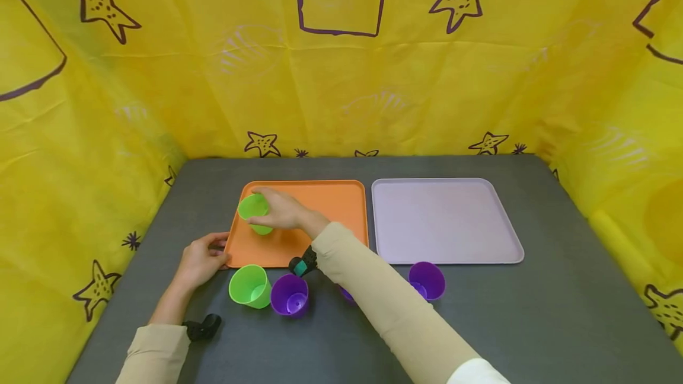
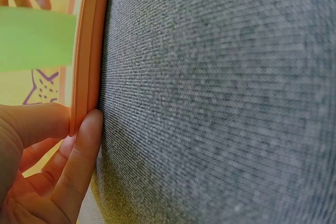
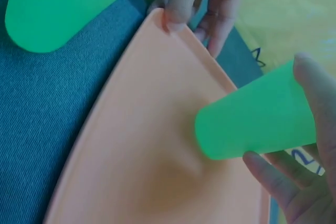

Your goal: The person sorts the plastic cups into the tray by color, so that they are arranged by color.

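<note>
My right hand (image 1: 285, 209) grips a green cup (image 1: 253, 207) between thumb and fingers, over the left part of the orange tray (image 1: 325, 209). The right wrist view shows the cup's base (image 3: 210, 135) towards the tray; whether it touches I cannot tell. My left hand (image 1: 198, 259) pinches the orange tray's near left corner, with the thumb on the rim and a finger beneath it (image 2: 84, 145). A second green cup (image 1: 249, 286) stands on the table just in front of that tray, beside a purple cup (image 1: 290, 295).
To the right of the orange tray lies a pale lavender tray (image 1: 445, 221). Another purple cup (image 1: 427, 281) stands at its front edge. My right sleeve mostly hides one more purple cup (image 1: 346, 294). Yellow patterned cloth (image 1: 331, 93) hangs around the grey table (image 1: 539, 319).
</note>
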Available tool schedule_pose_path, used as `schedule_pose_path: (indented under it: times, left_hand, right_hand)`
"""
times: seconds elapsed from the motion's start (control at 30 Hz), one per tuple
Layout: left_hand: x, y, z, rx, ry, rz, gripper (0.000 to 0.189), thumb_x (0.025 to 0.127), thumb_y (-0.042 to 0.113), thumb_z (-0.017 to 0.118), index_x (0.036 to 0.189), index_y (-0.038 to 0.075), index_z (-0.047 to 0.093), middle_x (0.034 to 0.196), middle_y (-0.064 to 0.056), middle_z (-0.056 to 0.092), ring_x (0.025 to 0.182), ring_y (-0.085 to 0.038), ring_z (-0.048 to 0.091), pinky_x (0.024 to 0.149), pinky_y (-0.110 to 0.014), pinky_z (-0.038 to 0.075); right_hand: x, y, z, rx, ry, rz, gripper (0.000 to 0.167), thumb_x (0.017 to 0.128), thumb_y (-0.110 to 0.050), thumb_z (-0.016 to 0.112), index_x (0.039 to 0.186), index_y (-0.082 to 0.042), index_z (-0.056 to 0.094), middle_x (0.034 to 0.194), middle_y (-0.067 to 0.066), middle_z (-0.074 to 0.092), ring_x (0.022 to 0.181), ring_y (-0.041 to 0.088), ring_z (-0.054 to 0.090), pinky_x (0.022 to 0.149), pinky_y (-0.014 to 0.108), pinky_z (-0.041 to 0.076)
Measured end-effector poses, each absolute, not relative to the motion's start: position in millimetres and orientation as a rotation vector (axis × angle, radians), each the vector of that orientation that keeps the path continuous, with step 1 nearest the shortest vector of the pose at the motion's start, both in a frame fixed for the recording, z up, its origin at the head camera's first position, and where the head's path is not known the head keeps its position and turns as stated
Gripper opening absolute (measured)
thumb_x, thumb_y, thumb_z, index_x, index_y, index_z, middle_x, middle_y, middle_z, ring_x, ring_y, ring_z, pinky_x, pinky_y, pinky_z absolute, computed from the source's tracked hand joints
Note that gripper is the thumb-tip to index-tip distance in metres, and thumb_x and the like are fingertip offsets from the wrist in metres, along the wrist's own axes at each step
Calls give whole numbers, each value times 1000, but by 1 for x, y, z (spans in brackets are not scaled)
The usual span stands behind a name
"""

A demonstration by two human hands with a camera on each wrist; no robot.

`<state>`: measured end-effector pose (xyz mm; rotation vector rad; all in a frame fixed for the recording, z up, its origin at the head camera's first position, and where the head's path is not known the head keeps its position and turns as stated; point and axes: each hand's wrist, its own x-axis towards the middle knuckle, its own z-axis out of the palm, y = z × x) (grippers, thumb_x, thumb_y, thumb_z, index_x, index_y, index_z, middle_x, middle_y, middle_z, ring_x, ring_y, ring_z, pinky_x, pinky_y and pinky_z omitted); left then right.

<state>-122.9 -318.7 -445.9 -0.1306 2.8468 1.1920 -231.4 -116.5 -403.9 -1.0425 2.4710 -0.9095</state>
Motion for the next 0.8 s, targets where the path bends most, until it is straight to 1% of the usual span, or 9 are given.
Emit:
schedule_pose_path:
  times: [0.1,0.2,0.3,0.4,0.57,0.7,0.8]
  left_hand:
    - [-123,-318,-447,-129,2846,1196,47,78,1,63,123,-8,51,103,-24,61,82,-27,65,55,-22,54]
    - [-122,-318,-448,-135,2837,1203,48,78,0,63,124,-9,51,104,-25,60,81,-26,65,55,-22,54]
    - [-121,-319,-449,-132,2850,1190,47,78,0,63,123,-9,51,103,-25,60,79,-24,65,55,-22,53]
    - [-122,-320,-448,-122,2874,1160,47,78,1,64,122,-8,52,101,-23,61,78,-22,65,54,-21,53]
    - [-122,-319,-446,-112,2885,1124,47,78,3,64,123,-7,52,101,-22,61,79,-23,65,55,-20,52]
    - [-123,-318,-446,-119,2878,1131,47,78,2,65,123,-8,52,102,-23,61,80,-25,65,55,-20,52]
    - [-123,-317,-445,-126,2866,1149,47,78,1,65,123,-8,52,102,-24,60,79,-24,65,55,-21,52]
  right_hand:
    - [-230,-121,-405,-1027,2485,-940,69,84,-41,62,139,-10,33,128,3,50,103,12,53,83,17,43]
    - [-230,-126,-407,-1036,2495,-952,68,84,-42,63,136,-10,36,120,2,53,96,10,52,77,14,42]
    - [-231,-130,-408,-1055,2518,-924,68,84,-42,63,137,-9,37,121,1,53,99,11,52,79,15,42]
    - [-233,-132,-408,-1058,2542,-897,67,85,-41,61,138,-8,36,123,2,52,103,12,52,85,19,43]
    - [-235,-131,-407,-1062,2543,-855,70,86,-42,60,142,-10,32,134,3,46,113,14,49,94,23,42]
    - [-236,-126,-401,-1093,2507,-836,74,87,-42,59,146,-13,24,146,4,34,128,17,39,103,28,37]
    - [-237,-120,-392,-1156,2484,-832,74,88,-41,58,147,-14,23,147,6,31,132,18,35,105,29,35]
